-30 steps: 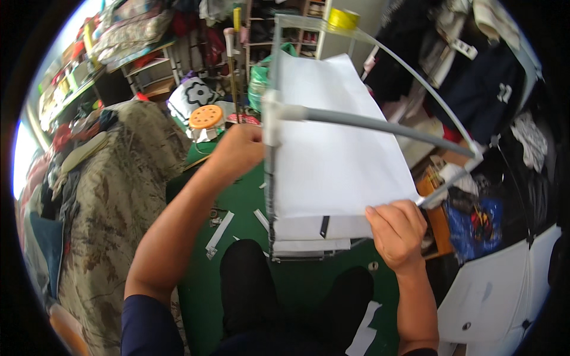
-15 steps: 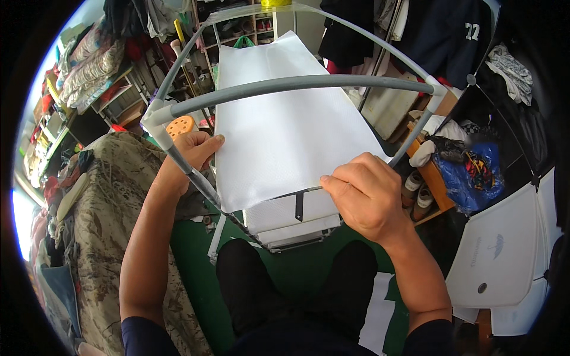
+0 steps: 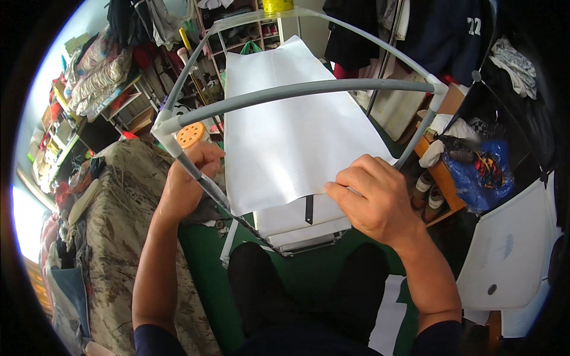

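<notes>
A grey tube frame (image 3: 309, 90) with white corner joints stands raised in front of me, a white fabric sheet (image 3: 285, 124) stretched inside it. My left hand (image 3: 189, 181) is closed around the frame's left tube just below the corner joint. My right hand (image 3: 373, 199) grips the sheet's lower right edge, next to the frame's right tube. Below the sheet lie folded white panels with a black strap (image 3: 309, 209).
A green mat (image 3: 205, 261) covers the floor under my knees. A patterned cloth-covered bed (image 3: 119, 225) lies to the left. Cluttered shelves (image 3: 237, 24) stand behind, hanging clothes (image 3: 439, 29) at upper right, a blue bag (image 3: 478, 175) and white board (image 3: 510, 249) right.
The frame has tipped up toward me, its crossbar now high above the sheet. Both hands moved with it, the left staying on the left tube, the right coming nearer on the sheet's edge.
</notes>
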Motion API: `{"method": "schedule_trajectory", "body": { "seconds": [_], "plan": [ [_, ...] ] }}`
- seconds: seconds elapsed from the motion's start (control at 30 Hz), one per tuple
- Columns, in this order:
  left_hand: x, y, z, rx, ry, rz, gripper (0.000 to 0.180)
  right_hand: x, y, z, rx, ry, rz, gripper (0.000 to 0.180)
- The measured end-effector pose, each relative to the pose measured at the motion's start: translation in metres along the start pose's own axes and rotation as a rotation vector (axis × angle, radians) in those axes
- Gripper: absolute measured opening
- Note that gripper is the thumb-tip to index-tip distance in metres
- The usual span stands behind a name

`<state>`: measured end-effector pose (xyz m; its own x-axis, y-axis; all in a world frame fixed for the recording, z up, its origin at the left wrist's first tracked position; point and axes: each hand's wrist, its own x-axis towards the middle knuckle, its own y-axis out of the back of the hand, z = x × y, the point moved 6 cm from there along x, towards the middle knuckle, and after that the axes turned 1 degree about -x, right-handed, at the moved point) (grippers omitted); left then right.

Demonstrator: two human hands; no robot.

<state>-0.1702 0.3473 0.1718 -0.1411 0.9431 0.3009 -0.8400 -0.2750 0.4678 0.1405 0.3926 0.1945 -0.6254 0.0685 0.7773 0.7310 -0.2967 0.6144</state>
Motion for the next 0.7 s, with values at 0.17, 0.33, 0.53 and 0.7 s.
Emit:
{"method": "schedule_trajectory", "body": {
  "seconds": [0.17, 0.33, 0.53, 0.7],
  "plan": [
    [-0.012, 0.0, 0.021, 0.239, -0.295, -0.098, 0.041, -0.004, -0.002, 0.002, 0.002, -0.008, 0.01, 0.011],
    [-0.009, -0.006, 0.029, 0.274, -0.379, -0.076, 0.021, -0.005, -0.002, 0.003, -0.003, -0.008, 0.012, 0.012],
    [-0.008, -0.003, 0.023, 0.319, -0.393, 0.004, 0.012, -0.007, -0.001, 0.003, -0.014, -0.005, 0.026, 0.013],
    [-0.012, -0.001, 0.021, 0.304, -0.378, 0.057, 0.011, -0.005, 0.003, 0.001, -0.022, -0.006, 0.006, 0.013]
  ]
}}
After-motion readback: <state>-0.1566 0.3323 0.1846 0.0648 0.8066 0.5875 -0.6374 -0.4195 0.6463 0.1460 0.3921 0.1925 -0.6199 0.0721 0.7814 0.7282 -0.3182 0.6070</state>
